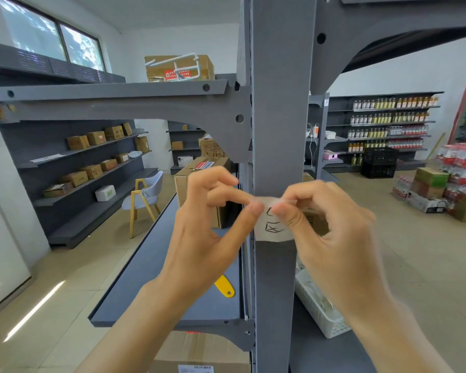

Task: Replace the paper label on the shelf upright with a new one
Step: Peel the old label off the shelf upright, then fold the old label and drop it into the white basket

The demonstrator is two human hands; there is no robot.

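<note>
A small white paper label (272, 228) with black handwritten marks lies against the front of the grey shelf upright (280, 103), about mid-height. My left hand (213, 232) pinches its upper left corner between thumb and forefinger. My right hand (331, 232) pinches its upper right part, the thumb covering some of the writing. The label's lower edge hangs free below the fingers. Whether the label sticks to the upright or is only held there cannot be told.
A yellow-handled tool (224, 286) lies on the grey shelf board (151, 265) left of the upright, beside a cardboard box (197, 184). A white basket (318, 313) sits on the right shelf. A carton (199, 351) lies below. A chair (145, 195) stands left.
</note>
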